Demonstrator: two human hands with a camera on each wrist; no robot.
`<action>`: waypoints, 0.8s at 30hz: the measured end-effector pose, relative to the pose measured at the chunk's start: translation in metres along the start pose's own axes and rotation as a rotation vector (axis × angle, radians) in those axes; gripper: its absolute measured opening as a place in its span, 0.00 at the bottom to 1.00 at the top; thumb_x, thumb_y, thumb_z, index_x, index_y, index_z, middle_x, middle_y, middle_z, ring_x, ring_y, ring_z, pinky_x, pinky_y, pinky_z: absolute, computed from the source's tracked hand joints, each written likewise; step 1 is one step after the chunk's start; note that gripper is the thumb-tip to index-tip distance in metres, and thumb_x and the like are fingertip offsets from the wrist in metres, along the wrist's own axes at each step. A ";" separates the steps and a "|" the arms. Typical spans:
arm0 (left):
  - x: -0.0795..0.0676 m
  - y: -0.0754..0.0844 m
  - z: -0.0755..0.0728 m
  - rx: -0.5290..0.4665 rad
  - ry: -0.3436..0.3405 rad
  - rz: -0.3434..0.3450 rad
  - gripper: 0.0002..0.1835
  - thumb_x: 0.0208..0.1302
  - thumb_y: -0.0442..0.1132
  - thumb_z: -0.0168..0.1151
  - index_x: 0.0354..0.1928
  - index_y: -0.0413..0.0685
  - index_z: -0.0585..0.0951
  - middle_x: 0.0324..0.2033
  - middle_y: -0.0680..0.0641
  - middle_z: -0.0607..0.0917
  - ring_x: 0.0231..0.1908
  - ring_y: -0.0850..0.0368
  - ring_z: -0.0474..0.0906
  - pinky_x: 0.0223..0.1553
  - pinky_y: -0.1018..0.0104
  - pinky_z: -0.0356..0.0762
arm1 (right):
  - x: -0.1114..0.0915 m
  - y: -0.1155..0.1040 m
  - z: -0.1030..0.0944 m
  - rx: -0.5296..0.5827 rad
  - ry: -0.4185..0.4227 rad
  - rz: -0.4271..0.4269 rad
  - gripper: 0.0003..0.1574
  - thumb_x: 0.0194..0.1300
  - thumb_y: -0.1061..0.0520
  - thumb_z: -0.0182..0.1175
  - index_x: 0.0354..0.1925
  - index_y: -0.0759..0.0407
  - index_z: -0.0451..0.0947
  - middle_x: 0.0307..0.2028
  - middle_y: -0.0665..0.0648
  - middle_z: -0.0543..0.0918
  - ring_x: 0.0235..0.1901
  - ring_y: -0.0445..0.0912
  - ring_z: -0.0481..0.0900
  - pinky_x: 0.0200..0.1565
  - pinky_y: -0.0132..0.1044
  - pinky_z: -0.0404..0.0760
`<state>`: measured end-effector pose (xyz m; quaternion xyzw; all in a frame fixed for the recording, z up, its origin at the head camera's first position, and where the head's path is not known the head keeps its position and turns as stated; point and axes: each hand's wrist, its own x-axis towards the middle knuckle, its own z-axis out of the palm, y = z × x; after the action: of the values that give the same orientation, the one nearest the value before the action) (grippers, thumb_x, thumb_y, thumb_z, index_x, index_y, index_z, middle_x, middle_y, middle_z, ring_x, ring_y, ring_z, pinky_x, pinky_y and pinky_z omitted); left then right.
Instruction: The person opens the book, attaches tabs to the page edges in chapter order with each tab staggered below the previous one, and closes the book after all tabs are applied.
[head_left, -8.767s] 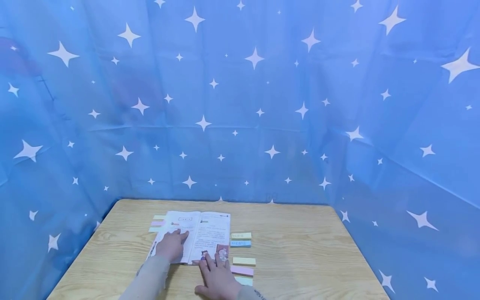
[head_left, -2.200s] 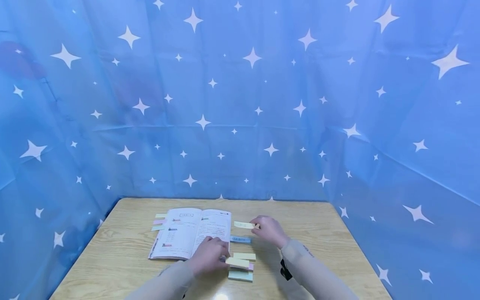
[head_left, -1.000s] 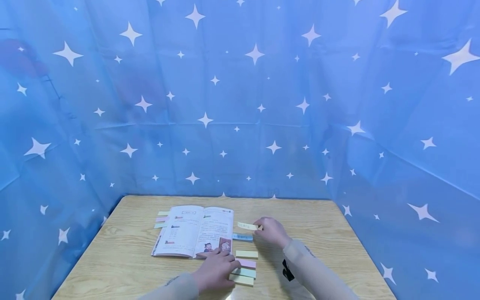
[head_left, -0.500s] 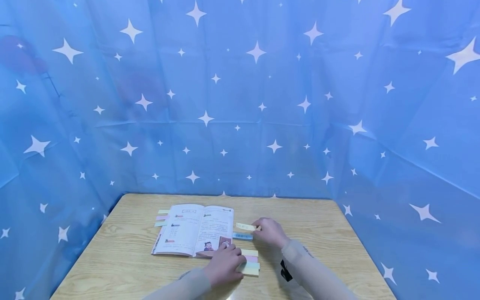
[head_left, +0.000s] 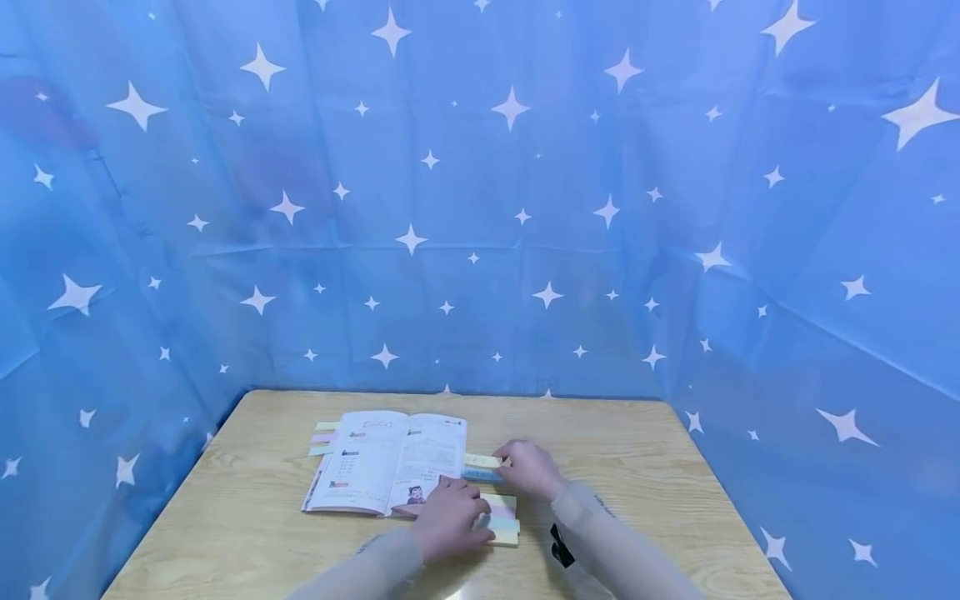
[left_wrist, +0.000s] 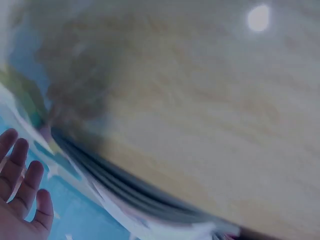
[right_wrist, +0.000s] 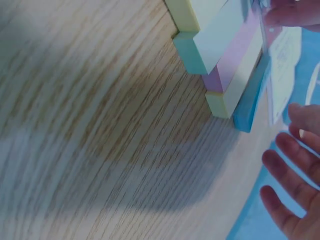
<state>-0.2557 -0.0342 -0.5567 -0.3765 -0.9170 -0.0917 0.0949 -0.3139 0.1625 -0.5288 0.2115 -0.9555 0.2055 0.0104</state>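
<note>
On the table an open book (head_left: 367, 471) lies with printed pages facing up. My left hand (head_left: 452, 518) is at the book's lower right corner, thumb and fingers spanning the left part of a close row of yellow, pink and green sticky-note pads (head_left: 501, 518). My right hand (head_left: 534, 468) pinches the right end of a yellow sticky-note pad (head_left: 480, 460) with handwriting, beside the book's right edge. A blue sticky-note pad (head_left: 482, 475) lies just below it. In the right wrist view, green (right_wrist: 190, 52) and pink pads (right_wrist: 235, 60) sit side by side.
Several coloured tabs (head_left: 324, 437) stick out from the book's left edge. The wooden table (head_left: 600, 433) reaches back to a blue curtain (head_left: 480, 250) with white stars, which also hangs at both sides.
My left hand has set down a yellow pad below the others and squeezed the row closer together. My right hand has brought the handwritten yellow pad left and down, against the blue one.
</note>
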 end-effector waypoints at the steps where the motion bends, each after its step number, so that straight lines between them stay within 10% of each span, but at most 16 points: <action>1: 0.000 -0.003 -0.003 -0.017 0.002 -0.013 0.15 0.57 0.61 0.64 0.37 0.61 0.87 0.28 0.63 0.77 0.32 0.64 0.70 0.37 0.64 0.73 | 0.000 -0.001 0.001 -0.001 0.001 -0.004 0.11 0.59 0.56 0.67 0.41 0.57 0.86 0.40 0.54 0.85 0.33 0.43 0.80 0.33 0.35 0.80; 13: -0.003 -0.045 -0.013 -0.052 0.116 -0.240 0.08 0.61 0.46 0.64 0.31 0.52 0.86 0.24 0.59 0.77 0.26 0.62 0.73 0.27 0.64 0.76 | 0.002 -0.008 0.011 -0.054 0.008 -0.024 0.05 0.55 0.62 0.64 0.24 0.54 0.82 0.30 0.49 0.82 0.22 0.38 0.68 0.27 0.33 0.72; 24: -0.010 -0.048 -0.007 -0.013 -0.020 -0.340 0.22 0.61 0.52 0.62 0.55 0.51 0.81 0.44 0.50 0.85 0.46 0.51 0.79 0.47 0.50 0.78 | 0.002 -0.020 0.017 -0.145 0.011 -0.038 0.26 0.53 0.64 0.63 0.11 0.50 0.59 0.17 0.45 0.65 0.15 0.38 0.55 0.19 0.29 0.57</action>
<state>-0.2815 -0.0761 -0.5569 -0.2173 -0.9678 -0.1085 0.0666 -0.3068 0.1388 -0.5363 0.2271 -0.9636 0.1368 0.0348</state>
